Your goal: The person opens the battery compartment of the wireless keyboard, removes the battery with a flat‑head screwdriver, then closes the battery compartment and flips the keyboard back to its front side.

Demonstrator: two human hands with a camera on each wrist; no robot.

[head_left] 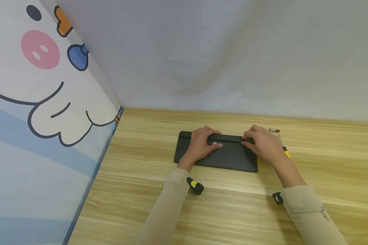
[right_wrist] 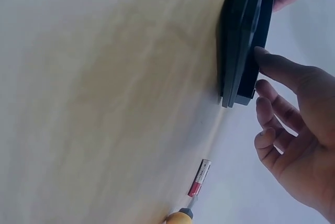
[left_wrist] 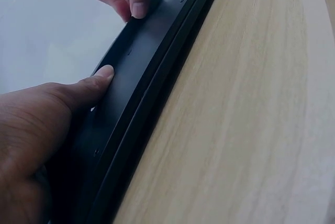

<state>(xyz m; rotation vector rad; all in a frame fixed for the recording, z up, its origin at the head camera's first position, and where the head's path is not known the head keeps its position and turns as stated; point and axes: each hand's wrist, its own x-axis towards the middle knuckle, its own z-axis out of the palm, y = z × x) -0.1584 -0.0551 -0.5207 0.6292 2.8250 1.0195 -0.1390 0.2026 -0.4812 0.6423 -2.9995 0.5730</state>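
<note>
A black keyboard [head_left: 230, 158] lies with its underside up on the wooden table, a raised ridge [head_left: 225, 137] along its far edge and small screw holes across its back. My left hand [head_left: 199, 143] grips it left of the middle, thumb laid on the underside, fingers over the far edge. Near the right end, my right hand [head_left: 265, 144] pinches the ridge between thumb and fingers. From the left wrist, the left thumb [left_wrist: 94, 85] presses the dark panel [left_wrist: 118, 98]. In the right wrist view, the right thumb [right_wrist: 277, 67] touches the keyboard's edge, with several fingers curled below.
Beyond the right hand lies a red and dark battery [head_left: 274, 130]. Close to it rests a screwdriver [head_left: 286, 152] with a yellow and black handle. A pale wall [head_left: 233, 68] rises behind the table [head_left: 135, 190], and a cartoon-printed panel [head_left: 43, 112] stands at the left.
</note>
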